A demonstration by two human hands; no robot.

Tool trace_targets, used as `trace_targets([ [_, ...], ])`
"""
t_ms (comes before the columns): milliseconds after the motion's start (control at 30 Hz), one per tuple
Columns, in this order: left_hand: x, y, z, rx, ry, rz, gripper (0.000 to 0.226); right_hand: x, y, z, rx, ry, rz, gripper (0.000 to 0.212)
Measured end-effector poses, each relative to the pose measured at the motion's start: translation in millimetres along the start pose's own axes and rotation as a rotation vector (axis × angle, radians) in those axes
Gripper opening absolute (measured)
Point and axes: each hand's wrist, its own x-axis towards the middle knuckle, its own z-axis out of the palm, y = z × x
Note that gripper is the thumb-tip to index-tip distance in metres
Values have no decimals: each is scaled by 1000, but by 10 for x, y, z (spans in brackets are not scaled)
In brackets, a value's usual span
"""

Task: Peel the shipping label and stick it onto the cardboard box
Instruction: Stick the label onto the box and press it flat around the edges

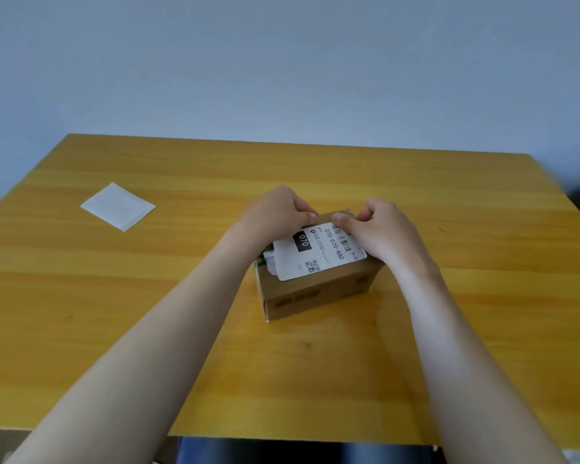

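A small brown cardboard box [315,293] stands near the middle of the yellow wooden table. A white shipping label [315,252] with barcode, a black "070" block and a QR code lies over the box's top, its near edge overhanging the front. My left hand [278,209] pinches the label's far edge at the left. My right hand [379,229] pinches the far edge at the right, over the barcode. Both hands cover the box's back edge.
A white square backing sheet [118,206] lies flat on the table [148,296] at the far left. A pale wall rises behind the table. The table's near edge runs along the bottom of the view.
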Motion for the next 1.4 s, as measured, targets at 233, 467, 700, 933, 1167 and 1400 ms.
trace_targets([
  [233, -484, -201, -79, -45, 36, -39, 77, -404, -12, -66, -22, -122, -86, 56],
  [467, -708, -485, 179, -170, 190, -61, 108, -547, -213, -56, -46, -308, -107, 88],
  [700, -707, -612, 287, -195, 287, -37, 99, -521, -251, 3, -100, -299, -111, 88],
  [933, -654, -629, 327, -246, 365, -58, 72, -438, -223, 115, -83, -196, -99, 72],
  [1167, -592, -604, 338, -254, 404, -125, 52, -364, -273, 244, -163, -100, -116, 60],
  [1400, -574, -580, 338, -252, 474, -198, 34, -350, -352, 273, -227, -57, -143, 53],
])
